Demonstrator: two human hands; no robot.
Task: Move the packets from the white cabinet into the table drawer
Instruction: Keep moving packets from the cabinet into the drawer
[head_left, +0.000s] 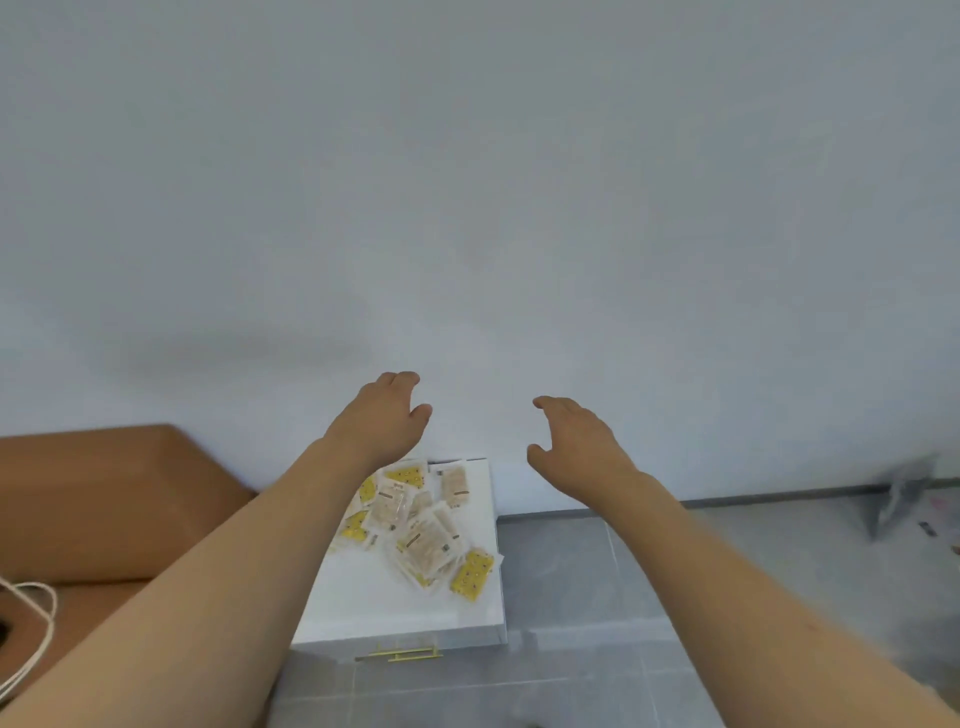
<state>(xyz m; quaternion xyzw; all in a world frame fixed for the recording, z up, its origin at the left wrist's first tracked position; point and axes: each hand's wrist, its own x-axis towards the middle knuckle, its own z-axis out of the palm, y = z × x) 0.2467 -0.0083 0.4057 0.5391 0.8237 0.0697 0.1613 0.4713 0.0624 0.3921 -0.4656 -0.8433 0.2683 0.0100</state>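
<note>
Several yellow and clear packets (421, 530) lie in a loose heap on top of the low white cabinet (395, 608), which stands against the wall. My left hand (384, 421) is stretched out above the cabinet's far end, its fingers relaxed and holding nothing. My right hand (571, 441) is raised to the right of the cabinet, in front of the wall, fingers loosely bent and empty. My left forearm hides the left part of the heap. The brown table (104, 499) is at the left; its drawer is not visible.
A gold handle (400, 653) shows on the cabinet's front. A white cord (36, 634) lies on the table at the far left. Grey tiled floor (597, 597) spreads to the right, with blurred clutter (904, 493) at the far right by the wall.
</note>
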